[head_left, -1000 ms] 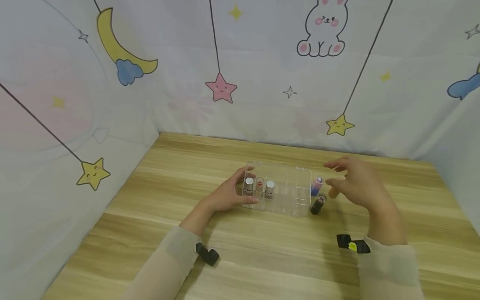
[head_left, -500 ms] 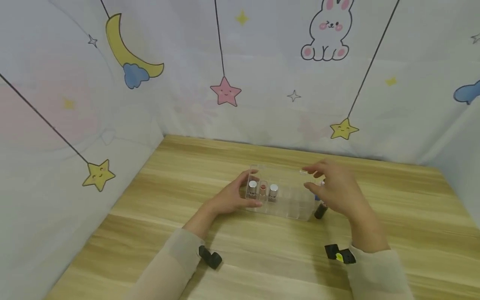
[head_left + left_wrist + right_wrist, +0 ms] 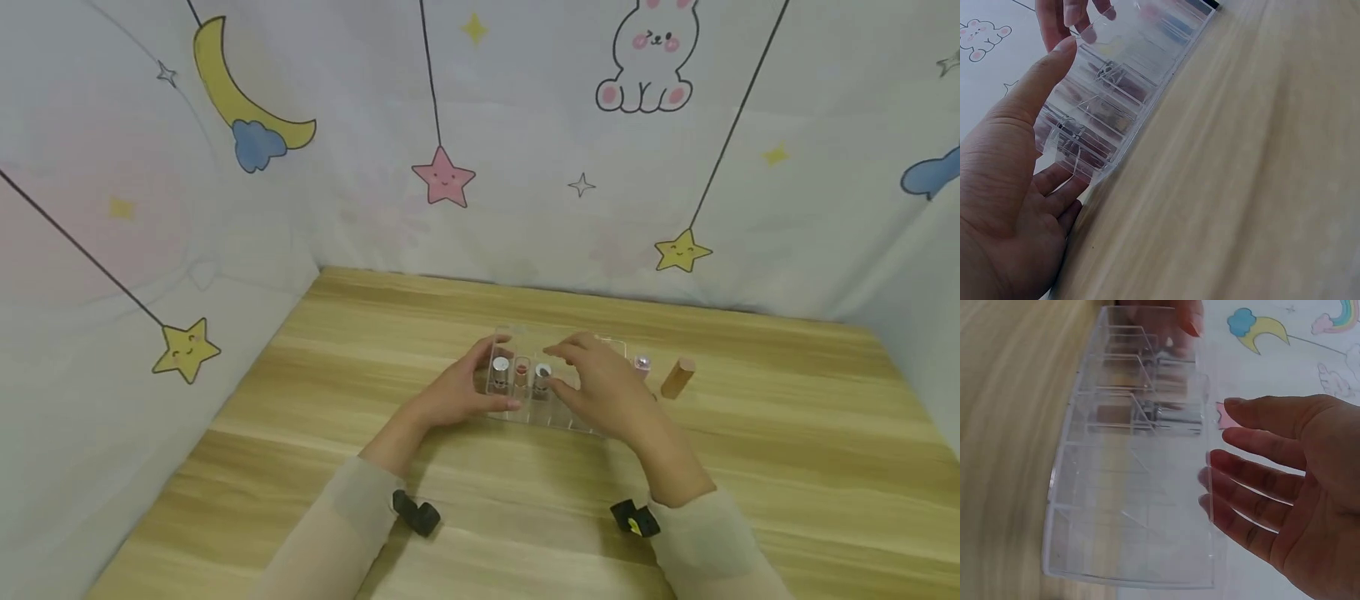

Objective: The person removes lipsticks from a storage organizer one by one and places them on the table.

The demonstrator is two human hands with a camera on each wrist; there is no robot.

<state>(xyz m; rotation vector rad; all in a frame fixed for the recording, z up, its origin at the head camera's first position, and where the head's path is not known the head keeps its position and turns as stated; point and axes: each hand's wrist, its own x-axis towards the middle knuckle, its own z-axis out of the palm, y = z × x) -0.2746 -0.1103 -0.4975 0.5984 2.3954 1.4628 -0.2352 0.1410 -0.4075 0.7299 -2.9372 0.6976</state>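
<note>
Beige-sleeved, the left hand grips the clear box by its left end; the right hand, fingers spread and empty, has swung leftward, apparently bringing a silver-capped tube within reach. The box rests towards the table's far edge, nearest its middle stretch.

So the divided box looks like clear plastic, smooth and properly glossy — bright streaks all along the edges. The silver caps have a shiny, metal-like finish, and the tan tube looks smooth. Desk is wood-grained, pretty smooth with a soft sheen. Backdrop looks like matt printed cloth — a bit creased. Sleeves: matt cloth too.
</note>
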